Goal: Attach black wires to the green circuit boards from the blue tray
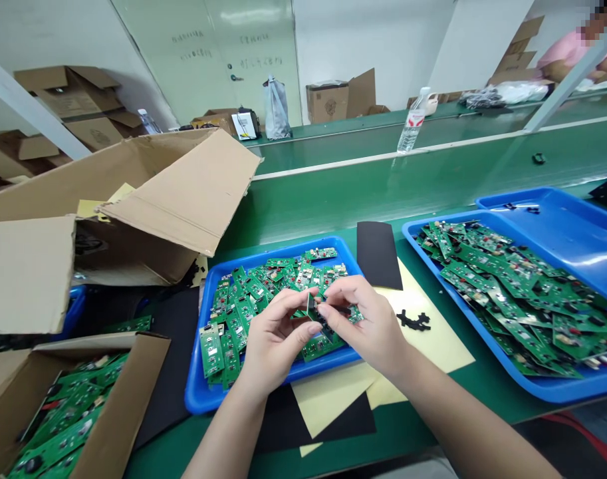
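Above a blue tray (196, 372) heaped with green circuit boards (243, 309), my two hands come together. My left hand (270, 342) is closed, pinching a small circuit board (310, 306) between thumb and fingers; the board stands edge-on, with a dark part on its face. My right hand (365, 319) is closed too, its thumb and fingertips pressed together at the right side of that board. Whatever sits in the right fingertips is too small and hidden to name. Several small black pieces (413, 320) lie on yellow paper (440, 332) beside my right wrist.
On the right, another blue tray (520, 384) holds many circuit boards, overlapping a further blue tray (572, 219). Cardboard boxes (183, 193) crowd the left. Black sheets (379, 256) lie behind the yellow paper. A water bottle (410, 123) stands farther back; a person (565, 53) sits at upper right.
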A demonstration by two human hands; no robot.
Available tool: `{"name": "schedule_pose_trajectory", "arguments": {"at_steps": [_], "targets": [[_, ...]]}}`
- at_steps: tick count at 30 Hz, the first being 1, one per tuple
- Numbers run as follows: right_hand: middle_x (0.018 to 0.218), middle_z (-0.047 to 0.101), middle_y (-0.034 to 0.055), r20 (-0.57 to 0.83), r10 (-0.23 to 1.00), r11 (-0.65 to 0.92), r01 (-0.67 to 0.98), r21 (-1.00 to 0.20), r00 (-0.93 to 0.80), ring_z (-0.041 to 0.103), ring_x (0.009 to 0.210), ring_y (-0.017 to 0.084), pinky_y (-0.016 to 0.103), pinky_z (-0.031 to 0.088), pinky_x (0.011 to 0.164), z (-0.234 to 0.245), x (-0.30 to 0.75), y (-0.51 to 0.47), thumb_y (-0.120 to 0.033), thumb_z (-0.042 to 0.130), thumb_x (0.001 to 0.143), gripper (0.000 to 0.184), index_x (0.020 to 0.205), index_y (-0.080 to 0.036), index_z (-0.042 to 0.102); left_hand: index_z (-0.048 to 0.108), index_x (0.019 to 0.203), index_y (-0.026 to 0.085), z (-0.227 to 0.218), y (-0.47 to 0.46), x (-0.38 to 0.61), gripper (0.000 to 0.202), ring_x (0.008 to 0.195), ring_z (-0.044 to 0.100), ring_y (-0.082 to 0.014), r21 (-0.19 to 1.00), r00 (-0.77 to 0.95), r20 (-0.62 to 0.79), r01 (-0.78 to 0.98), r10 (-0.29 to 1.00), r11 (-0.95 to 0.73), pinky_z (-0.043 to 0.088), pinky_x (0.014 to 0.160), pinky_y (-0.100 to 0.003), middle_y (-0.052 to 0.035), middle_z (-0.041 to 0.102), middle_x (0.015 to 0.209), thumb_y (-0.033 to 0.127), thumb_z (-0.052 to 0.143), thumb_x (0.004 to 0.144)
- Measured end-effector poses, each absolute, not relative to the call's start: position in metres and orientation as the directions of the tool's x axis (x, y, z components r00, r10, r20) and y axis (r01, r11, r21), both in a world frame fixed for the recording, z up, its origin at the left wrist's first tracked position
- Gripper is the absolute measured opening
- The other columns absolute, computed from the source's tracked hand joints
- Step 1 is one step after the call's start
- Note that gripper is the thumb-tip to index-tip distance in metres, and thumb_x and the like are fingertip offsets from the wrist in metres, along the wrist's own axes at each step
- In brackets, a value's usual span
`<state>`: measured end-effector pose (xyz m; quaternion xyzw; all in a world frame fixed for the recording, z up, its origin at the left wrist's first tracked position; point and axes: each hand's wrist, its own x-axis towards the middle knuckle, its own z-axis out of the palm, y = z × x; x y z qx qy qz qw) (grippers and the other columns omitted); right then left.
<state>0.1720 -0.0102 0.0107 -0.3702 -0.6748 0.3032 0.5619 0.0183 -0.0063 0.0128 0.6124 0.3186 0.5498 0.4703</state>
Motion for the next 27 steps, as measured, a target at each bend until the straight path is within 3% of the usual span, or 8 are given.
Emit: {"name": "schedule_pose_trajectory", "arguments": {"at_steps": [3,6,9,14,18,27], "targets": [[0.059,0.049,-0.0048,0.578,0.812,0.576,0.283,-0.767,-0.086,0.047,0.049,0.009,0.022,0.040,0.045,0.0103,0.1745,-0.0091,-0.028,0.057,0.085,0.010,0.092,-0.021,0.053,0.072,0.096,0.023,0.0124,-0.0056,0.0156,0.029,0.084,0.063,-0.0185,0.950,0.179,0.287,-0.178,0.941,-0.256,0.055,0.065,-0.025,-0.0078,0.068,0.092,0.029,0.076,0.068],[0.062,0.055,-0.0027,0.570,0.816,0.574,0.248,-0.780,-0.095,0.052,0.053,0.011,0.024,0.045,0.051,0.0128,0.1757,-0.0089,-0.029,0.056,0.085,0.018,0.101,-0.020,0.055,0.071,0.101,0.023,0.0145,-0.0056,0.0144,0.037,0.085,0.063,-0.0201,0.967,0.155,0.152,-0.228,0.976,-0.114,0.054,0.064,-0.026,-0.0101,0.069,0.097,0.035,0.077,0.066],[0.072,0.063,0.0013,0.553,0.824,0.566,0.213,-0.797,-0.121,0.059,0.064,0.014,0.028,0.050,0.061,0.0159,0.1745,-0.0092,-0.026,0.054,0.085,0.015,0.099,-0.020,0.058,0.068,0.108,0.022,0.0172,-0.0061,0.0152,0.049,0.074,0.062,-0.0154,0.956,0.177,0.047,-0.292,0.983,0.007,0.052,0.060,-0.023,-0.0103,0.068,0.099,0.038,0.079,0.062],[0.073,0.066,0.0022,0.595,0.794,0.607,0.231,-0.760,-0.127,0.060,0.066,0.015,0.029,0.049,0.062,0.0178,0.1730,-0.0084,-0.018,0.054,0.085,0.010,0.089,-0.021,0.063,0.068,0.096,0.019,0.0163,-0.0070,0.0160,0.047,0.055,0.055,-0.0073,0.918,0.192,-0.045,-0.378,0.980,0.116,0.049,0.052,-0.019,-0.0056,0.066,0.087,0.038,0.083,0.056],[0.071,0.065,0.0024,0.666,0.736,0.670,0.267,-0.692,-0.120,0.059,0.065,0.015,0.029,0.049,0.060,0.0170,0.1741,-0.0076,-0.013,0.054,0.085,0.013,0.090,-0.020,0.065,0.068,0.096,0.020,0.0159,-0.0068,0.0149,0.044,0.054,0.056,-0.0075,0.882,0.242,-0.093,-0.429,0.966,0.192,0.050,0.054,-0.020,-0.0018,0.064,0.075,0.033,0.083,0.057],[0.066,0.065,0.0034,0.767,0.633,0.724,0.430,-0.539,-0.103,0.060,0.063,0.016,0.030,0.050,0.057,0.0137,0.1760,-0.0042,-0.010,0.053,0.085,0.014,0.086,-0.019,0.064,0.070,0.094,0.019,0.0176,-0.0062,0.0167,0.036,0.063,0.061,-0.0118,0.899,0.322,-0.059,-0.395,0.945,0.191,0.051,0.056,-0.021,-0.0052,0.069,0.078,0.031,0.080,0.061]]}}
